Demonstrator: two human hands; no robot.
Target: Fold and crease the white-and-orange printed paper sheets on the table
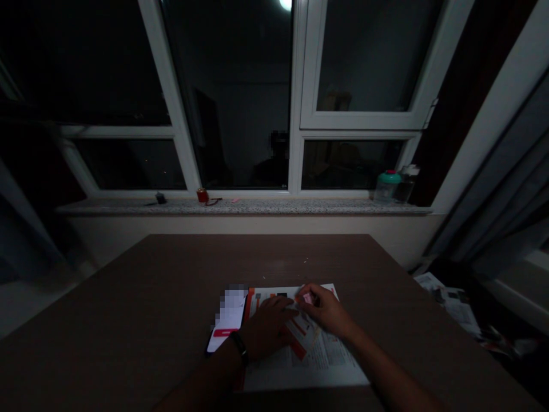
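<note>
A printed sheet with orange edges [300, 375] lies on the brown table. On top of it is a smaller, tilted piece of printed paper [302, 329] with a red-orange corner. My left hand [270, 326], with a dark band at the wrist, rests flat over the left part of that smaller piece, fingers stretched out. My right hand [323, 306] is closed in a pinch at the upper end of the smaller piece. Something small and pinkish [307, 298] shows at its fingers, too small and dim to name. Left of the sheet lies a lit phone [229, 320], its screen partly blurred.
The brown table [171, 286] carries a few tiny white scraps beyond the sheet. Behind it, the window sill [266, 206] holds a small red jar [202, 195], a dark little bottle [160, 198] and a teal-lidded container [387, 186]. Papers [450, 303] lie lower at the right.
</note>
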